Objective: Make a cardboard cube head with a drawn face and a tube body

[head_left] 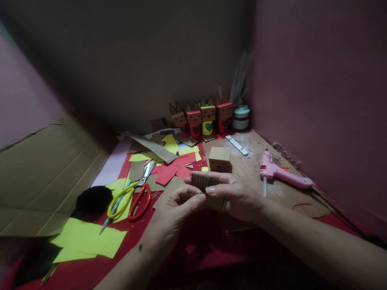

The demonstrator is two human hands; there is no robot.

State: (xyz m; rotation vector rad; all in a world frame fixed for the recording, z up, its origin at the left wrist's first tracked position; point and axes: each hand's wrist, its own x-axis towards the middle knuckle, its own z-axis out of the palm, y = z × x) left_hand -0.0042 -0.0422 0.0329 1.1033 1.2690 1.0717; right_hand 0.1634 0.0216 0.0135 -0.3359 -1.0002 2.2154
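Between my two hands is a small piece of corrugated cardboard [205, 182], its ridged side showing. My left hand [184, 201] pinches its left end between thumb and fingers. My right hand [236, 193] grips the right part, the thumb on the near edge and the fingers stretched along the far side. Just beyond my fingers sits a small cardboard box [220, 158] with a face drawn on its front. To the left lie scissors [140, 189] with one yellow and one red handle, blades pointing away.
Several box-headed paper figures [208, 121] stand at the back beside a pale blue pot [241, 117]. White glue sticks [236, 145] lie before them. A pink glue gun [281, 171] with a cord is at right. Yellow paper [90, 239], red paper [167, 171] and a pencil [113, 209] lie left.
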